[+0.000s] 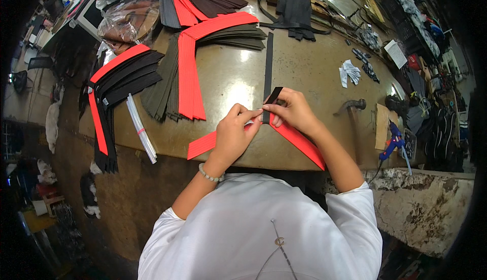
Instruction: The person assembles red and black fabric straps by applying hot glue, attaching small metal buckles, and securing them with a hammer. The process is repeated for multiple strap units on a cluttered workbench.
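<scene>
Near the table's front edge, both my hands meet over a red ribbed strap (pixel 297 144). It bends at the middle, and its two ends slope down to the left and right. My left hand (pixel 236 130) pinches the strap at the bend, fingertips closed. With thumb and fingers, my right hand (pixel 293 110) grips a black strip (pixel 273 96) at the same spot; its short end sticks up past the fingers. A longer dark strip (pixel 268 59) lies straight on the table beyond my hands. My fingers partly hide where strap and strip meet.
Fanned stacks of red (pixel 188 72) and black straps (pixel 127 79) lie on the left, beside a bundle of white sticks (pixel 142 130). To the right are a hammer (pixel 353 108), white gloves (pixel 349 72) and a blue glue gun (pixel 392 142). Black straps (pixel 293 8) lie at the back.
</scene>
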The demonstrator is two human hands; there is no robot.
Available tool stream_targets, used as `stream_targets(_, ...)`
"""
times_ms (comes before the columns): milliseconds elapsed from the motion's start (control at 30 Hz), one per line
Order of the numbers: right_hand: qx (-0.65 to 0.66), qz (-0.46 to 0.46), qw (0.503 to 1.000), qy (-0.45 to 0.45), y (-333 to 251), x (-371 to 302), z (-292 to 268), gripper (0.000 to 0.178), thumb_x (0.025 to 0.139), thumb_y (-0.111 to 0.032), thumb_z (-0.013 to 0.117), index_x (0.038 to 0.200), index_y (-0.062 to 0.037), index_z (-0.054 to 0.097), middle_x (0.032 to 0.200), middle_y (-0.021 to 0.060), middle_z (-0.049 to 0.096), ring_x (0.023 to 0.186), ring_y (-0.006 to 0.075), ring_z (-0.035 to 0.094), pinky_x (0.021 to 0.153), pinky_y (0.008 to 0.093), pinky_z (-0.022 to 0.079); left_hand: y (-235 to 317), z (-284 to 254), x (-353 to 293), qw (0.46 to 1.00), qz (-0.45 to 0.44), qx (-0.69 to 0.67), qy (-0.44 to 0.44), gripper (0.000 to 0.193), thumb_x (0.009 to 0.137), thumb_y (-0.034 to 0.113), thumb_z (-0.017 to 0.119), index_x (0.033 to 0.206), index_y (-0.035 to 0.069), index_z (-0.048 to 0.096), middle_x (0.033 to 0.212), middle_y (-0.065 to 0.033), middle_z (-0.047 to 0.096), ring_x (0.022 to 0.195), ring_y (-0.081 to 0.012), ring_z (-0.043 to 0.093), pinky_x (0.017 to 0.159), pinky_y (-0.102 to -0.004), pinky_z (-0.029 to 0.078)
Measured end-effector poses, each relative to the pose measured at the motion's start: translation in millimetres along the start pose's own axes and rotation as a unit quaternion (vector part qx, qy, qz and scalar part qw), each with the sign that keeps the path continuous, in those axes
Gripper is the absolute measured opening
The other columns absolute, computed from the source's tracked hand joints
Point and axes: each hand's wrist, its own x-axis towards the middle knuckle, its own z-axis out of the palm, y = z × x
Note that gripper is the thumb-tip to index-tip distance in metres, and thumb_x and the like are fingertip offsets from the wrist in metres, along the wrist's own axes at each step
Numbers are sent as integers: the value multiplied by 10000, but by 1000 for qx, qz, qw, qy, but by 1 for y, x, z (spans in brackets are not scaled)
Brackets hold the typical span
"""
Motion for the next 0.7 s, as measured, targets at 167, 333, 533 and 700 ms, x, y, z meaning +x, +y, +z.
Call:
stream_targets(167, -13, 14, 1000, 17, -1, 1, 0, 170, 879, -69, 724, 872, 64, 618, 778, 96, 622, 575, 149, 672, 470, 279, 541, 7, 4, -2, 998, 21, 56, 19, 268, 855, 229, 738, 1108, 141, 730, 835, -69, 587, 693, -229, 614, 622, -353, 511)
stream_targets(333, -360, -29, 918, 165, -7, 9, -4, 280, 893, -205, 726, 838, 14, 560, 669, 157, 605, 619, 335, 660, 560, 430, 518, 13, 4, -4, 990, 40, 134, -9, 345, 886, 300, 701, 1222, 221, 682, 863, -67, 553, 704, -235, 608, 611, -376, 504)
stream_targets(533, -323, -186, 914, 160, 7, -42, 14, 194, 884, -70, 635, 1052, 20, 598, 1037, 200, 627, 866, 398, 611, 763, 456, 516, 12, 5, -2, 980, 65, 183, -32, 314, 931, 276, 638, 1236, 215, 673, 918, -71, 549, 709, -247, 605, 612, -378, 505)
stream_targets(700, -361, -288, 882, 90, 24, -74, 29, 483, 760, 67, 603, 1242, 31, 587, 1280, 147, 578, 1049, 325, 556, 910, 402, 497, 4, 2, -3, 1000, 6, -7, 7, 237, 921, 143, 639, 1143, 149, 723, 865, -78, 569, 698, -225, 602, 618, -354, 495)
